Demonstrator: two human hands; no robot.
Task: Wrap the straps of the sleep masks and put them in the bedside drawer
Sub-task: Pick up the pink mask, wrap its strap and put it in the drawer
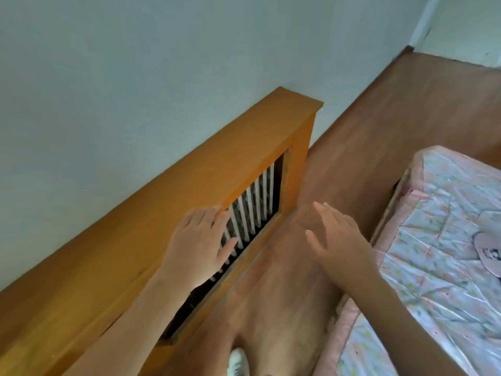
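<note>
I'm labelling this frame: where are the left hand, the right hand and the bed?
left hand [199, 241]: head view, back of the hand.
right hand [340, 237]: head view, back of the hand.
bed [439, 240]: head view, quilted cover.

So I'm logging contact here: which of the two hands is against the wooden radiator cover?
The left hand: it lies over the orange wooden radiator cover by its white slats, while the right hand hangs open above the brown floor.

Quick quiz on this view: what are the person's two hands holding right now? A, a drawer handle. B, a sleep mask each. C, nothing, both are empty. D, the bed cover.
C: the left hand and right hand both have spread, straight fingers and hold nothing, out in front of the wooden radiator cover.
</note>
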